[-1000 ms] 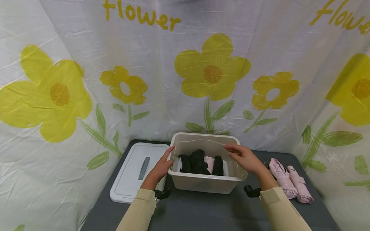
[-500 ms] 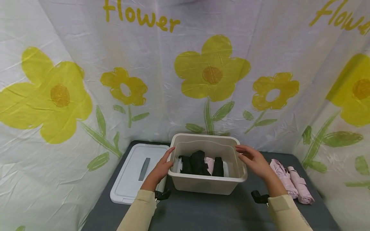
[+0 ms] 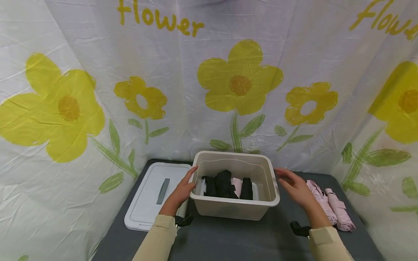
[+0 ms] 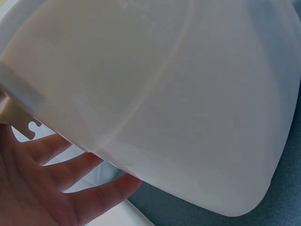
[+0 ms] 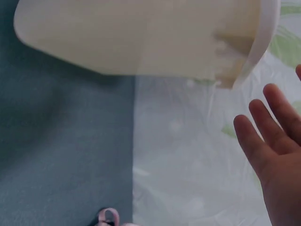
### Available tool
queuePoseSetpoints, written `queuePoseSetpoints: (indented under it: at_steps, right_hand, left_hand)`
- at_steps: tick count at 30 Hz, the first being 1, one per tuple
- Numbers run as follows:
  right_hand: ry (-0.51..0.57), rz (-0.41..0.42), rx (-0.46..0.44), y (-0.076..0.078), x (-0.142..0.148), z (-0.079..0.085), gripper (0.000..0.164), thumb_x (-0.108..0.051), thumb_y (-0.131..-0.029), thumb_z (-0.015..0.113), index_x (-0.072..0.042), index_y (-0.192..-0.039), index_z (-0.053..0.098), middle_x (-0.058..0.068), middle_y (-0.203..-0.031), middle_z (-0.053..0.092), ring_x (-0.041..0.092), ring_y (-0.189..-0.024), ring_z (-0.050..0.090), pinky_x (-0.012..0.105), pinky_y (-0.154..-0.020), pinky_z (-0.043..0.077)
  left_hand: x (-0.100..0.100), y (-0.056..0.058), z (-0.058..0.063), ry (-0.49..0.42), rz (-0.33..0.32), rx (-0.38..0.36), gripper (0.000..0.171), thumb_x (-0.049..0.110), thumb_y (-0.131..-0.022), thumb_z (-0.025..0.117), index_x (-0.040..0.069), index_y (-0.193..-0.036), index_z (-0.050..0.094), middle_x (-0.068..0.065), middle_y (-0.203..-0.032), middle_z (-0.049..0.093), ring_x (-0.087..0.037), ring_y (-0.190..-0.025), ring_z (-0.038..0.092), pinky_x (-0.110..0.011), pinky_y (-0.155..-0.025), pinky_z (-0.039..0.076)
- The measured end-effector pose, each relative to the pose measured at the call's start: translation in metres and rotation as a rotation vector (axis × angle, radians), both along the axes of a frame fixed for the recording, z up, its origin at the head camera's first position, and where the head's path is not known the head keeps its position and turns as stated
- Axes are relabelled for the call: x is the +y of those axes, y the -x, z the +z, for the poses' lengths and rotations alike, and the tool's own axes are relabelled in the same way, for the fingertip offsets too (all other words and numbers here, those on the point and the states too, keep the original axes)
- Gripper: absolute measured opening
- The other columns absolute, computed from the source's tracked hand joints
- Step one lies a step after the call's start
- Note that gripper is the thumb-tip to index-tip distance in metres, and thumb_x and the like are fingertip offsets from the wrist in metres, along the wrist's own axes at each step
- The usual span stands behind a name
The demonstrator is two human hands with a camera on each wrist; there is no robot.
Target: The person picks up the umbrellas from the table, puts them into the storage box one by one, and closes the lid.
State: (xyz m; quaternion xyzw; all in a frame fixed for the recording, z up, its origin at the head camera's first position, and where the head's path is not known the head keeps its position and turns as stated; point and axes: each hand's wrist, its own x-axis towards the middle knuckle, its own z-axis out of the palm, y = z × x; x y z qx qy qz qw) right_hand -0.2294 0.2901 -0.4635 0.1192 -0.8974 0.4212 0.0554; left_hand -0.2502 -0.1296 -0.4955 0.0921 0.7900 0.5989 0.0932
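Observation:
A beige plastic storage bin point(image 3: 228, 209) stands in the middle of the dark table. Inside it lie several rolled bundles: black ones point(image 3: 223, 184) and a pink one point(image 3: 236, 185), resembling folded umbrellas. My left hand point(image 3: 179, 193) touches the bin's left side near the rim; in the left wrist view its fingers point(image 4: 101, 200) are straight against the wall. Beyond the right rim, my right hand point(image 3: 295, 186) holds nothing, its fingers point(image 5: 247, 136) extended and apart from the bin in the right wrist view.
A white lid point(image 3: 147, 195) with a grey handle lies left of the bin. To the right, two pink rolled bundles point(image 3: 339, 210), like folded umbrellas, lie on the dark table point(image 3: 235, 239). A flower-printed curtain point(image 3: 183, 123) hangs behind.
My right hand has moved right, from over the bin's inside to outside its right rim. The left hand and the bin have stayed in place.

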Motion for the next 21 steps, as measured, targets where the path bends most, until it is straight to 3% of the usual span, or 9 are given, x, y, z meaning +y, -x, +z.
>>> queuePoseSetpoints:
  at_steps: [9,16,21]
  right_hand:
    - [-0.056,-0.077,-0.028,-0.002,0.017,-0.010,0.050,-0.015,-0.098,0.053,-0.003,-0.145,0.040,0.028,-0.141,0.046,0.047,-0.128,0.045,0.061,-0.099,0.040]
    - [-0.133,-0.119,-0.069,-0.003,0.031,-0.019,0.057,-0.015,-0.097,0.052,-0.007,-0.149,0.032,0.031,-0.146,0.038,0.051,-0.129,0.041,0.065,-0.099,0.037]
    - [-0.199,-0.144,-0.051,-0.005,0.039,-0.026,0.056,-0.016,-0.095,0.054,-0.004,-0.147,0.035,0.034,-0.138,0.045,0.051,-0.121,0.047,0.064,-0.093,0.040]
  left_hand:
    - [0.001,-0.002,0.003,0.008,0.002,-0.005,0.071,-0.002,-0.087,0.039,0.012,-0.155,0.023,-0.020,-0.160,0.017,-0.039,-0.142,0.024,-0.063,-0.107,0.027]
    - [0.000,0.013,-0.025,0.014,0.039,0.002,0.072,-0.001,-0.087,0.039,0.018,-0.155,0.023,-0.017,-0.161,0.017,-0.038,-0.143,0.023,-0.064,-0.107,0.026]
    - [-0.002,0.017,-0.032,0.017,0.047,0.004,0.072,0.002,-0.087,0.041,0.027,-0.154,0.026,-0.012,-0.161,0.019,-0.035,-0.143,0.025,-0.063,-0.107,0.028]
